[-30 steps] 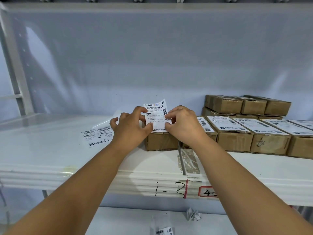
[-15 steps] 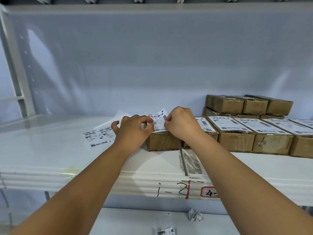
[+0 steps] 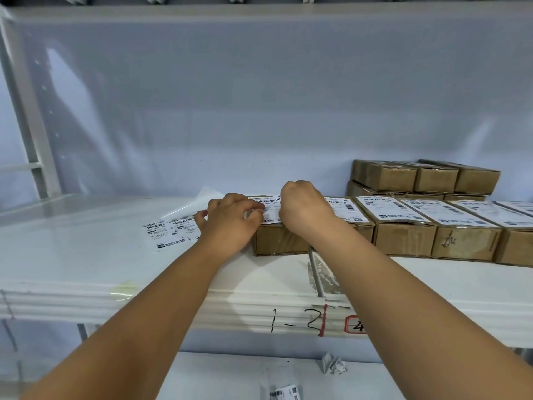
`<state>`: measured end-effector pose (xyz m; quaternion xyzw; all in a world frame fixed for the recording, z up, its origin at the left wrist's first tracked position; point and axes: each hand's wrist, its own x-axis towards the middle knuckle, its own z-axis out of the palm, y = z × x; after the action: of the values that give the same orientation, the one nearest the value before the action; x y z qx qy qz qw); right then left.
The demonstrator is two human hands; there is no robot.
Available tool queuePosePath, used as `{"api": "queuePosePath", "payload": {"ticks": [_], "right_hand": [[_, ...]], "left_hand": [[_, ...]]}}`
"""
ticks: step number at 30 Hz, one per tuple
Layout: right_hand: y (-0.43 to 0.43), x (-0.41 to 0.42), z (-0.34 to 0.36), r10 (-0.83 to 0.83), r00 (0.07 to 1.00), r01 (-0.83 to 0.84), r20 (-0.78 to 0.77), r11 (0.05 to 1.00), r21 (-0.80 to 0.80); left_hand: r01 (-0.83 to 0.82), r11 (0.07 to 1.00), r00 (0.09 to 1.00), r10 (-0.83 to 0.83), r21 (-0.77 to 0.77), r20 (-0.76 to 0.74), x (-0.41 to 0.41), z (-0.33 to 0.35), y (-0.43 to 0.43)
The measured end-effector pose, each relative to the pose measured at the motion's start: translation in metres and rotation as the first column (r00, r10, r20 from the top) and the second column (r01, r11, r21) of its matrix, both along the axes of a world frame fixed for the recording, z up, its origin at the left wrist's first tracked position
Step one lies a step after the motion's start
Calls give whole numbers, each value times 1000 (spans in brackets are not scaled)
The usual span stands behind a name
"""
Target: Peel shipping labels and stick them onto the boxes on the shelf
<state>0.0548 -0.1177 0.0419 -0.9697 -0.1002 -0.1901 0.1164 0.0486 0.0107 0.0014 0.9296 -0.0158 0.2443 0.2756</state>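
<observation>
Label [image 3: 269, 208] lies nearly flat on top of leftmost box [image 3: 277, 241] on shelf [image 3: 86, 255], long axis front-to-back, barcode end toward the back wall. Left hand [image 3: 230, 220] pinches its left edge, thumb against forefinger. Right hand [image 3: 302, 207], knuckles up, curls its fingers onto the right edge.

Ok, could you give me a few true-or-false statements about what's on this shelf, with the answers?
1. The left hand and right hand both touch the label on the leftmost box. True.
2. The boxes to its right are bare. False: each front-row one carries a label.
3. On the shelf, spare labels lie left of that box. True.
4. The crumpled paper sits on a box. False: it lies on the lower shelf.
</observation>
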Motion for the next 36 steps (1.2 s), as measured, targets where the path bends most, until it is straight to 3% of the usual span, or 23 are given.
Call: {"api": "queuePosePath", "payload": {"ticks": [7,14,18,24,36], "right_hand": [[-4,0,0,-18,1000,19,9,988,-151],[-11,14,0,38,988,-63,-147,983,-170],[-13,11,6,94,962,-155,-256,961,-228],[-14,10,7,174,941,-245,-290,942,-231],[-17,24,-1,48,947,-144,-318,948,-285]], "left_hand": [[38,999,995,-37,14,-98,1,-1,0],[62,998,993,-63,-14,-99,3,-3,1],[101,995,995,-102,26,19,4,-3,2],[362,924,915,-378,126,142,3,-8,2],[261,941,954,-285,217,90,3,-11,1]]}}
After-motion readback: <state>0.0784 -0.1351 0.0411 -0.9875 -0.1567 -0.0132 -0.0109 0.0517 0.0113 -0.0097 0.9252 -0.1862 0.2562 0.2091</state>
